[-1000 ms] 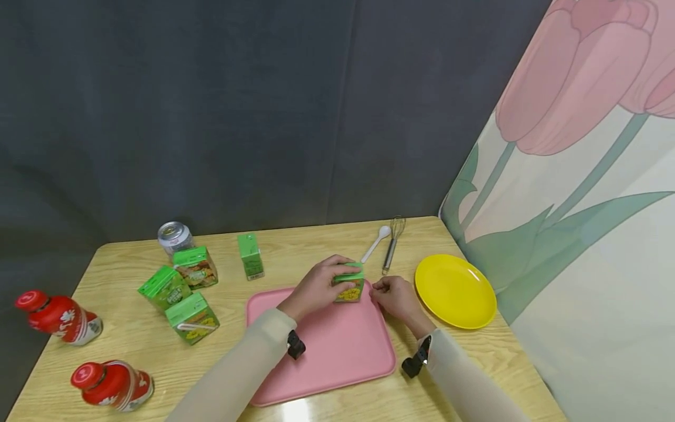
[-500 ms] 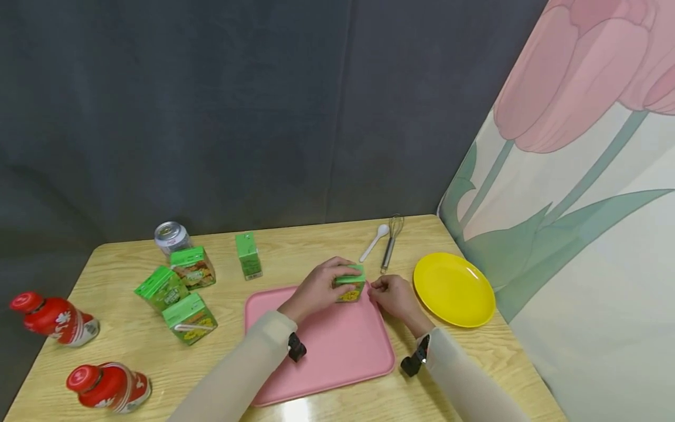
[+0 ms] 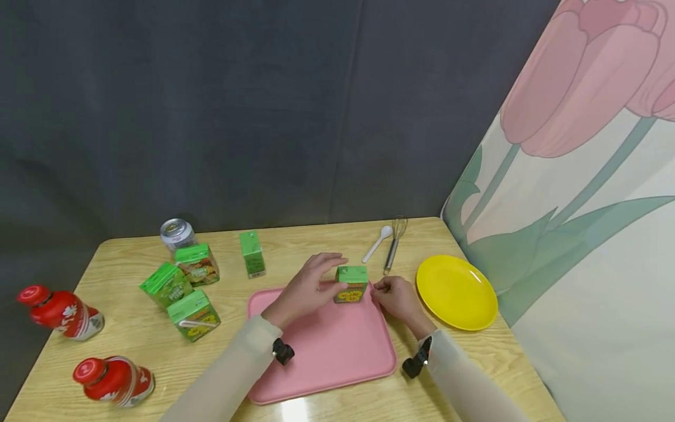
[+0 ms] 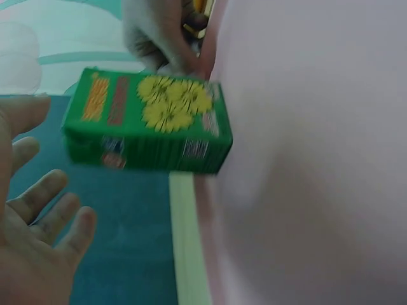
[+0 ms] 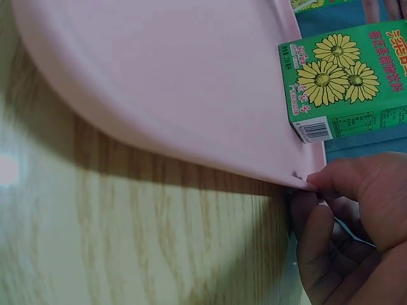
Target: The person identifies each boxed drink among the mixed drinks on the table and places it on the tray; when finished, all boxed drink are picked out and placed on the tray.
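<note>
A green drink carton (image 3: pixel 351 285) with yellow flowers stands upright in the far right corner of the pink tray (image 3: pixel 337 346). Just left of that carton is my left hand (image 3: pixel 306 290), its fingers spread and apart from it; the left wrist view shows a gap between the fingers and the carton (image 4: pixel 149 121). My right hand (image 3: pixel 396 298) pinches the tray's rim near the same corner. In the right wrist view the thumb and fingers (image 5: pixel 340 178) of that hand grip the pink edge, beside the carton's (image 5: pixel 343 82) base.
On the left are several more green cartons (image 3: pixel 194 315), a silver can (image 3: pixel 177 234) and two red bottles (image 3: pixel 113 381). A lone narrow carton (image 3: pixel 252 255) stands behind the tray. A white spoon (image 3: pixel 377 244), a whisk (image 3: pixel 393 246) and a yellow plate (image 3: pixel 456 293) lie at the right.
My left hand has let go of the carton and drawn back to the left, its fingers opening. The carton stays in the tray's corner. My right hand keeps its hold on the rim.
</note>
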A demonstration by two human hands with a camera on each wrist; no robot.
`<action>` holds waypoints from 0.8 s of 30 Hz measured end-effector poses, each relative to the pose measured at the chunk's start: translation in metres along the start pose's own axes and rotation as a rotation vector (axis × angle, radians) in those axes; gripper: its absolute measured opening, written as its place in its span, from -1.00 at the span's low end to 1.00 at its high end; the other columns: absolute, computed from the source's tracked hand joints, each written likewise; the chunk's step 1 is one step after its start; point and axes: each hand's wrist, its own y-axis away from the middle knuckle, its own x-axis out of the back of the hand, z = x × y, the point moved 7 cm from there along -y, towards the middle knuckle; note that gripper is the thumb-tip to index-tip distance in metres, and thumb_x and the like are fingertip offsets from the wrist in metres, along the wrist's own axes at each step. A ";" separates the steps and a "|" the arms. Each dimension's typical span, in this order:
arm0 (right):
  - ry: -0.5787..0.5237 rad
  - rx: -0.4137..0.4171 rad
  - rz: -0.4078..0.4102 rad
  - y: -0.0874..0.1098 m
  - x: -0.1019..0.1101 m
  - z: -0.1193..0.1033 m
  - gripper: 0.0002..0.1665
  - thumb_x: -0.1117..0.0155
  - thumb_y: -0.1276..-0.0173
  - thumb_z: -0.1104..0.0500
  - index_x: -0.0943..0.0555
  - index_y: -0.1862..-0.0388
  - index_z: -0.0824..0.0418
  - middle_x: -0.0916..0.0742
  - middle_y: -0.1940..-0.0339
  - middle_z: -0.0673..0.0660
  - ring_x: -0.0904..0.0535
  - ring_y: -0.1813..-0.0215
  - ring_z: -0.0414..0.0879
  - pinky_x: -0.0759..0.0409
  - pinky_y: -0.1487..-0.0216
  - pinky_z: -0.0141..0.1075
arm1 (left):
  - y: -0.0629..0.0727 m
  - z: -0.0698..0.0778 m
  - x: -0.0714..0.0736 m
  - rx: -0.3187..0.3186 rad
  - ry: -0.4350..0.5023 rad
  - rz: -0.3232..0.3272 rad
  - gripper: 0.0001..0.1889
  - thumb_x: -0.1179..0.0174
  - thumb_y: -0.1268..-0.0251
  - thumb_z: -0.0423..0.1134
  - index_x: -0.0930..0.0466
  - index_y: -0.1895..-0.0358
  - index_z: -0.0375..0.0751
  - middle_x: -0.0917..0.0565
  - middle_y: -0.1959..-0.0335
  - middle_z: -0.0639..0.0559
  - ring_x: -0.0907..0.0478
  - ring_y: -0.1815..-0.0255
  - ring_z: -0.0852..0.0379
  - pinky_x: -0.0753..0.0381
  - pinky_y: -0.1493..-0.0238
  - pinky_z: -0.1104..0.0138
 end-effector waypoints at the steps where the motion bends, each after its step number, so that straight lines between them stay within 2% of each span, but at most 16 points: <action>1: -0.005 0.001 -0.001 0.000 0.000 0.000 -0.87 -0.51 -0.27 0.15 -0.77 0.30 0.20 -0.73 0.47 -0.03 -0.56 0.42 -0.18 -0.55 0.36 -0.32 | 0.005 -0.001 0.006 0.010 -0.014 0.007 -0.46 -0.34 -0.41 -0.06 -0.47 -0.42 0.17 -0.34 -0.45 0.20 -0.20 -0.46 0.20 -0.51 -0.24 0.09; 5: -0.012 0.013 -0.001 0.000 -0.001 -0.001 -0.88 -0.50 -0.28 0.17 -0.77 0.30 0.21 -0.73 0.47 -0.03 -0.56 0.42 -0.18 -0.55 0.37 -0.32 | 0.033 -0.005 0.031 0.034 -0.071 0.038 -0.48 -0.35 -0.40 -0.12 -0.50 -0.40 0.11 -0.39 -0.43 0.09 -0.23 -0.45 0.15 -0.44 -0.29 0.03; 9: -0.002 0.048 0.012 0.000 0.000 -0.003 -0.90 -0.49 -0.27 0.18 -0.77 0.31 0.20 -0.73 0.48 -0.04 -0.56 0.44 -0.19 -0.55 0.37 -0.30 | 0.066 -0.009 0.062 0.044 -0.129 0.112 -0.51 -0.36 -0.39 -0.16 -0.54 -0.35 0.03 -0.43 -0.39 0.04 -0.27 -0.43 0.07 -0.43 -0.29 -0.03; 12: 0.006 0.075 0.023 -0.001 0.000 -0.004 -0.91 -0.49 -0.27 0.18 -0.78 0.32 0.19 -0.73 0.49 -0.05 -0.56 0.45 -0.20 -0.55 0.38 -0.30 | 0.093 -0.012 0.088 0.049 -0.210 0.219 -0.54 -0.39 -0.35 -0.20 -0.59 -0.29 -0.04 -0.50 -0.32 0.01 -0.35 -0.36 -0.01 -0.43 -0.24 -0.08; 16: 0.001 0.075 0.023 -0.001 0.000 -0.002 -0.92 -0.48 -0.27 0.19 -0.78 0.31 0.20 -0.74 0.48 -0.05 -0.56 0.45 -0.20 -0.55 0.38 -0.30 | 0.123 -0.012 0.122 0.090 -0.339 0.394 -0.59 -0.45 -0.25 -0.29 -0.67 -0.17 -0.15 -0.59 -0.17 -0.10 -0.44 -0.20 -0.16 -0.39 -0.13 -0.12; 20: -0.009 0.047 0.010 -0.001 0.000 0.001 -0.90 -0.47 -0.29 0.19 -0.77 0.29 0.21 -0.74 0.46 -0.03 -0.57 0.44 -0.18 -0.55 0.38 -0.30 | 0.147 -0.012 0.146 0.160 -0.420 0.506 -0.59 -0.51 -0.12 -0.36 -0.69 -0.07 -0.25 -0.60 -0.12 -0.23 -0.42 -0.10 -0.27 -0.30 -0.05 -0.16; 24: -0.014 0.044 0.005 -0.001 -0.001 0.002 -0.90 -0.47 -0.29 0.19 -0.77 0.29 0.22 -0.74 0.47 -0.03 -0.56 0.43 -0.18 -0.55 0.38 -0.30 | 0.167 -0.020 0.159 0.267 -0.443 0.524 -0.55 -0.53 -0.10 -0.31 -0.68 -0.09 -0.27 -0.54 -0.16 -0.31 -0.35 -0.14 -0.35 -0.25 -0.02 -0.22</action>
